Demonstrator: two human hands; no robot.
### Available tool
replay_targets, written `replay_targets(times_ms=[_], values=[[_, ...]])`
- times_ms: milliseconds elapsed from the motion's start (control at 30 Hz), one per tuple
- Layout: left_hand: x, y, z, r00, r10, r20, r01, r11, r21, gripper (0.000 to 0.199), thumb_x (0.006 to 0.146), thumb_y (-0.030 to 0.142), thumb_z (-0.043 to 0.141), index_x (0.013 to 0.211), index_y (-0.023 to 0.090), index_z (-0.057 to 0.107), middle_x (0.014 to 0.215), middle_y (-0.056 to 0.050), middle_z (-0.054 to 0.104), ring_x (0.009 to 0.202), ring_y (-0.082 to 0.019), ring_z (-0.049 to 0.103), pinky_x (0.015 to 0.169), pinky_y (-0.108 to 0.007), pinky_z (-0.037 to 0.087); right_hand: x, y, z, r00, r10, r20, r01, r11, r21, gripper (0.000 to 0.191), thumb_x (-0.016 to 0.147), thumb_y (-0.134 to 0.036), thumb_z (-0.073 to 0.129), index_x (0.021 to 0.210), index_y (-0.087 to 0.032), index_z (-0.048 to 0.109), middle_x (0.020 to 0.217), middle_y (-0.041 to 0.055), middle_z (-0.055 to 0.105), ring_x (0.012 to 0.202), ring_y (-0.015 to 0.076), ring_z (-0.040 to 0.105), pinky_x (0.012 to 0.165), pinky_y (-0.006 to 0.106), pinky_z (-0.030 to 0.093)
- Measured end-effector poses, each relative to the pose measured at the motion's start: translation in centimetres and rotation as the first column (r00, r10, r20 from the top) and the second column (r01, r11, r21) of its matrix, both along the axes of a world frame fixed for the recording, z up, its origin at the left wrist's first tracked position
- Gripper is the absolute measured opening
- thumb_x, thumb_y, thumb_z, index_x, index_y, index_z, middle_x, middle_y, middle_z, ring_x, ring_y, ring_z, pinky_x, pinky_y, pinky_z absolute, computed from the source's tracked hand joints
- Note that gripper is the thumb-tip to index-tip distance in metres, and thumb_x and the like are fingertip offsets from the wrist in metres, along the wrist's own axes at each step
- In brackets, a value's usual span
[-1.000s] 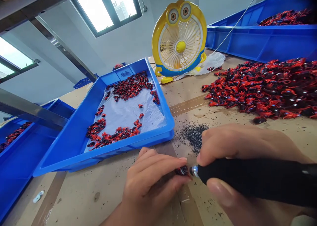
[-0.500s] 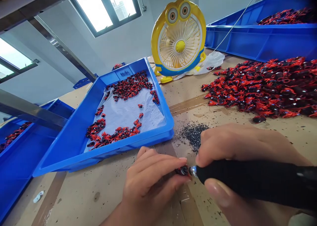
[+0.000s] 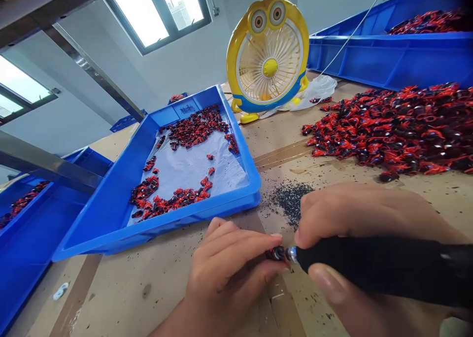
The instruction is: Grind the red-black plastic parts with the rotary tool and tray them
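Observation:
Between the thumb and fingers of my left hand (image 3: pixel 229 268) is a small red and black part (image 3: pixel 276 253), mostly hidden by the fingertips. My right hand (image 3: pixel 354 219) is wrapped round a thick black handheld tool (image 3: pixel 380 268). The tool's silver tip (image 3: pixel 291 254) points left and is at the part's open end; whether it touches cannot be made out. Behind the hands lies a patch of black shavings (image 3: pixel 293 199) on the brown work surface.
A blue tray (image 3: pixel 236 201) with red and black parts stands at centre left. Behind it is a yellow fan (image 3: pixel 270 68). A large heap of parts (image 3: pixel 399 130) lies at the right, before a blue bin (image 3: pixel 388 58). Another blue bin (image 3: pixel 33 243) is at far left.
The whole view has shifted very slightly, with everything a little further right. Both hands keep the same holds on the part and the tool.

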State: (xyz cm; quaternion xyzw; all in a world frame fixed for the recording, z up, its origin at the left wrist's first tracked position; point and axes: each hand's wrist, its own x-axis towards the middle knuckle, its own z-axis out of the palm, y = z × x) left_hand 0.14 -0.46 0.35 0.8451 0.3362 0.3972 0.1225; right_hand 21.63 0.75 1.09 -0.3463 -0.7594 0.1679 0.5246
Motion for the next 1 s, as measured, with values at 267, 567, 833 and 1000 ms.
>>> replay_targets(times_ms=[267,567,833,1000], values=[[0.0,0.0,0.1,1.000,0.009,0.018,-0.009,1.000,0.017,0.007,0.105,0.027,0.075,0.110,0.022,0.077,0.087,0.000,0.088,0.064,-0.014,0.075,0.064,-0.033,0.048,-2.8,-0.8,-0.7,0.950,-0.158,-0.268,0.140,0.986,-0.086,0.046,0.103,-0.053,0.049,0.067,-0.024,0.053,0.053,-0.0051,0.040,0.047,0.0104,0.027,0.048,0.030,0.033],[-0.1,0.2,-0.3,0.999,0.005,0.037,-0.004,1.000,-0.022,0.015,0.105,0.036,0.074,0.110,0.022,0.078,0.077,0.002,0.085,0.058,-0.013,0.066,0.064,-0.031,0.050,0.1,-0.4,-0.4,0.998,-0.064,-0.029,0.064,0.998,-0.019,0.032,0.086,-0.054,0.081,0.080,-0.025,0.069,0.067,0.0016,0.061,0.063,0.0191,0.064,0.049,0.029,0.050],[-0.1,0.1,-0.6,0.999,-0.006,0.034,0.007,0.999,-0.033,0.018,0.106,0.037,0.072,0.106,0.020,0.077,0.078,0.004,0.085,0.060,-0.009,0.065,0.068,-0.029,0.048,0.5,-1.2,0.9,0.987,-0.116,-0.114,0.117,0.993,0.000,0.037,0.093,-0.059,0.076,0.081,-0.025,0.069,0.072,0.0025,0.069,0.064,0.0191,0.070,0.050,0.029,0.053],[0.0,0.1,-0.4,0.999,0.004,0.035,-0.003,1.000,-0.029,0.020,0.105,0.039,0.073,0.106,0.020,0.077,0.078,0.006,0.084,0.063,-0.007,0.066,0.068,-0.027,0.047,0.7,-1.8,0.4,0.994,-0.071,-0.088,0.073,0.997,0.025,0.035,0.110,-0.053,0.052,0.091,-0.026,0.064,0.077,0.0004,0.072,0.068,0.0150,0.068,0.059,0.030,0.052]])
